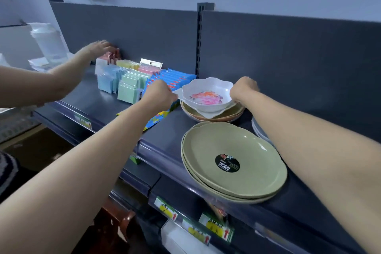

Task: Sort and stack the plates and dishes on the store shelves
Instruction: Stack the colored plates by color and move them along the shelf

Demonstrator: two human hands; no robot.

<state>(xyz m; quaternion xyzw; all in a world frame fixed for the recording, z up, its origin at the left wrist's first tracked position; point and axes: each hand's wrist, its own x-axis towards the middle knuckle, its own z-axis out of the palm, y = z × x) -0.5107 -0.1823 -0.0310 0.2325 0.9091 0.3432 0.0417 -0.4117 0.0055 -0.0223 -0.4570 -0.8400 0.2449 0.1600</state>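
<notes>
Here, on the shelf (165, 138), the left hand (162, 90) and right hand (244, 88) grip a white bowl (208, 95) by opposite rims, fingers curled. The bowl, printed inside with pink flowers, is directly over a white squarish dish (208, 115) lying in a stack of tan dishes (234, 114). Whether it rests there is unclear. Nearer, green plates (247, 140) lie stacked, a black sticker in the top one. White plates (260, 132) peek from behind the right arm. At left, a second person's hand (99, 46) touches rows of packets (127, 86).

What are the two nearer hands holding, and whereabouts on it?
Both hold the white flowered bowl by its rim: the left hand grips the left edge, the right hand the right edge.
</notes>
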